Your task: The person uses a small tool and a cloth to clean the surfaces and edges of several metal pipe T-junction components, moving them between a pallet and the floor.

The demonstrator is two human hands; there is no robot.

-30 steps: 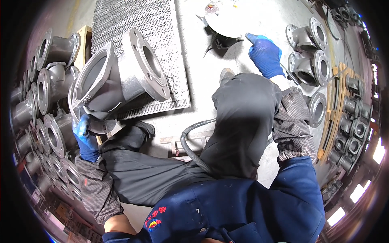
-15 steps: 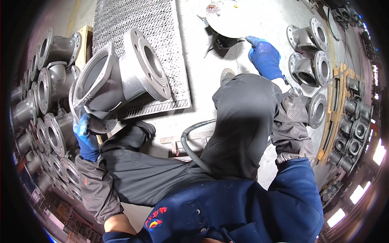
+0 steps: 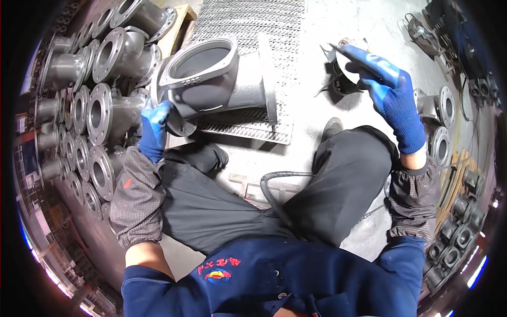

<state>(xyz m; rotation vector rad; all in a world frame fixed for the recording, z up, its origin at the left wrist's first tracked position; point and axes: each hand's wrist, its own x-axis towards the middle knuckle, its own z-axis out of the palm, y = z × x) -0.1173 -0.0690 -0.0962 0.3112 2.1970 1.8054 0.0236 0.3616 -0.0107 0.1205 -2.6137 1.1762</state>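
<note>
A large grey cast-metal flanged pipe fitting rests on its side at the edge of a patterned metal grate, its wide oval mouth facing up. Wrapped round the fitting's lower-left flange edge is my left hand, in a blue glove. My right hand, also gloved in blue, is raised over a white round-topped stand. Its fingers reach out to the left with the thumb apart. A dark area runs along their undersides; whether it is shadow or a thin object is unclear. The hand hides much of the stand's top.
Grey flanged fittings are stacked close on the left, beside a wooden pallet. More fittings stand on the right. The metal grate extends away from me. A dark hose curves between my legs.
My right hand has risen from the stand's edge to above it, its fingers stretched out. My left hand keeps its hold on the fitting. The whole view has shifted.
</note>
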